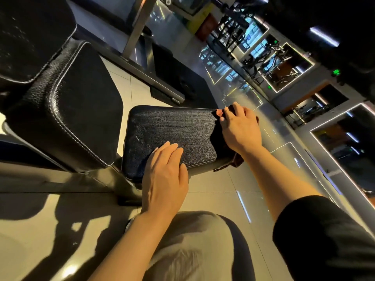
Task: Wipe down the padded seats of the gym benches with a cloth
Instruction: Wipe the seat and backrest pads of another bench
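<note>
A person leans over a black padded seat (172, 134) on a gym bench, the left hand (164, 179) lying flat with straight fingers on the seat's near edge, holding nothing. The right hand (239, 128) presses a dark reddish cloth (236, 159) against the seat's far-right end, fingers spread over it rather than curled round it; the cloth hangs off that end and below the hand. A larger black back pad (67, 106) rises to the left of the seat, above pale floor tiles (213, 183). The cloth looks limp and light, likely to bunch, so a flat palm on its middle should steer it best. The seat's grained cover seems firm yet slightly yielding, and steadying it at the near edge looks sensible.
</note>
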The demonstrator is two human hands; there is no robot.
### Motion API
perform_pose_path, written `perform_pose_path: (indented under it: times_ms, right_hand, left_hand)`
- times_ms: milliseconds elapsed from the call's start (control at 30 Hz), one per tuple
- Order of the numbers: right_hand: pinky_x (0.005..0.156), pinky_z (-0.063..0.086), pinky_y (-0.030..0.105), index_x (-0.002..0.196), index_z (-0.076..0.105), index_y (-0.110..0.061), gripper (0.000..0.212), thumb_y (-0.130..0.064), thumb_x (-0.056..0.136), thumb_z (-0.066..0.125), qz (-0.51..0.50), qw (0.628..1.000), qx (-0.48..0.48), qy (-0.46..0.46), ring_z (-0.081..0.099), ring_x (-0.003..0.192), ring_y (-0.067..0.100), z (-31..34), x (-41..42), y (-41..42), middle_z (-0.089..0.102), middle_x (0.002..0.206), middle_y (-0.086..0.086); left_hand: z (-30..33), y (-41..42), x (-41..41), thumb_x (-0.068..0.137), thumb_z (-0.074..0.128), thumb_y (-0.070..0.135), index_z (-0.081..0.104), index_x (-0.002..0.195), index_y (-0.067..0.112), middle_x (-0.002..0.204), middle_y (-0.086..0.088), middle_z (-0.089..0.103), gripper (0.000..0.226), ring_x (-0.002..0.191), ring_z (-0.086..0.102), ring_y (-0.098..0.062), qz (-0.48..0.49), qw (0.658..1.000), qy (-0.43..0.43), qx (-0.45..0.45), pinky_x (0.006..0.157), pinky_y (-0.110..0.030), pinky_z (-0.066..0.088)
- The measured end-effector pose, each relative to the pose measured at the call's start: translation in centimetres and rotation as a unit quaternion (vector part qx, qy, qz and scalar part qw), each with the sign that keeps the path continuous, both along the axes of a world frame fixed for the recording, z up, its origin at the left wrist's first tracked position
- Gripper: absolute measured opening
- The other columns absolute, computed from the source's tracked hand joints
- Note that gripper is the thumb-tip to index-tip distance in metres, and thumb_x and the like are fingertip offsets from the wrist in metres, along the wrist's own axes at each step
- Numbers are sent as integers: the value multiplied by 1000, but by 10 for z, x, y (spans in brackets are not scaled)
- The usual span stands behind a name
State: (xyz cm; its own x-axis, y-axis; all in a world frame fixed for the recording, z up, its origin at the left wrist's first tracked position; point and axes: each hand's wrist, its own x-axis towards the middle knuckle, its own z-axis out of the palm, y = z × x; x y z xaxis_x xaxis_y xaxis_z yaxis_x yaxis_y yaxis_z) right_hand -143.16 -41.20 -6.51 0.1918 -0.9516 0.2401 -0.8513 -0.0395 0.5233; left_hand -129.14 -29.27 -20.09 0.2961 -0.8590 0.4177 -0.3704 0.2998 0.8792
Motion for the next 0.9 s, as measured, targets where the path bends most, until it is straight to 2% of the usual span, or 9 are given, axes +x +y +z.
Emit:
perform_pose_path:
  times_ms: [67,200,300,400,500,633,700,767,900]
  right_hand:
    - [103,34,45,117,57,-14,58,-48,96,16,16,1000,11,18,44,117,34,-7,11,2,49,128,10]
    - [104,31,48,121,58,-12,53,-45,98,23,54,997,41,46,42,119,34,-26,42,1,47,134,12]
    - [106,30,51,120,59,-15,59,-46,95,16,74,992,84,59,41,121,34,-50,76,0,46,133,10]
    - [109,27,50,123,58,-13,52,-45,98,26,112,986,113,48,40,123,35,-73,110,1,46,136,11]
    - [107,27,48,125,58,-14,50,-45,99,28,150,980,127,44,41,123,34,-98,144,4,46,136,10]
    - [113,19,52,124,61,-10,58,-33,89,21,179,971,158,11,36,124,36,-120,173,18,44,137,11]
    - [114,16,51,121,63,-8,62,-30,82,21,179,970,161,-18,35,126,37,-121,175,25,43,140,11]
    - [114,16,50,118,65,-7,62,-29,79,23,184,969,162,-15,32,129,37,-122,174,34,40,144,11]
    - [115,15,51,120,66,-9,65,-37,83,20,224,955,195,-20,27,136,36,-116,162,65,37,150,9]
  left_hand:
    - [-6,0,8,85,57,5,65,116,0,120,-15,64,32,121,55,-32,17,1000,-3,9,110,-34,25]
    - [-18,4,22,90,41,24,62,121,2,125,-14,61,43,126,50,-29,37,998,-11,43,114,-41,26]
    - [-24,12,27,92,50,16,58,127,1,131,-15,57,38,129,47,-30,52,996,2,74,114,-40,26]
    - [-30,21,31,89,63,8,54,131,-1,134,-17,54,44,130,46,-32,70,993,-9,95,111,-35,21]
    - [-37,30,37,85,63,5,56,126,-6,129,-22,57,43,120,54,-39,78,992,-15,101,102,-40,36]
    - [-48,42,44,79,70,2,55,128,-2,128,-17,58,52,116,56,-34,97,986,-12,134,98,-36,42]
    - [-52,47,47,83,67,0,53,131,-2,132,-17,56,51,120,54,-34,107,985,11,136,100,-39,43]
    - [-49,50,49,93,54,5,45,139,2,143,-14,46,47,130,44,-30,90,981,44,163,106,-36,36]
    - [-35,56,42,92,56,3,46,133,-2,140,-16,44,43,122,49,-29,92,977,72,181,95,-23,35]
